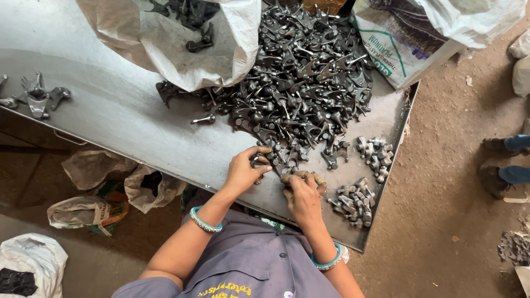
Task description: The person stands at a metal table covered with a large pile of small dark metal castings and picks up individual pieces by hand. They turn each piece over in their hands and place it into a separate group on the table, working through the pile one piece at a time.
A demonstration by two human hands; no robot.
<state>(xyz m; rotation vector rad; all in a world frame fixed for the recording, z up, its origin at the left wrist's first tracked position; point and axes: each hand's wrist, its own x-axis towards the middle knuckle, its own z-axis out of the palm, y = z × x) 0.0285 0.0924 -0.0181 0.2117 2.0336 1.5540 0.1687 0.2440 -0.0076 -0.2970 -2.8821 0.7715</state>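
My left hand [244, 168] and my right hand [302, 194] rest side by side on a steel table [121, 118], at the near edge of a big heap of dark forged metal parts [301, 77]. The left hand's fingers curl around one small dark part [259, 161]. In the right hand, the fingers are closed over another dark part [292, 177]. Right of my right hand lie two small groups of lighter grey parts, one nearer me [352, 201] and one farther up [374, 152]. Both wrists wear turquoise bangles.
An open white sack [193, 52] with more parts lies on the table's far side; a printed sack [408, 38] leans at the right corner. A few parts [37, 96] sit at the left edge. Crumpled bags [88, 209] lie on the dirt floor. Another person's feet [505, 160] stand at right.
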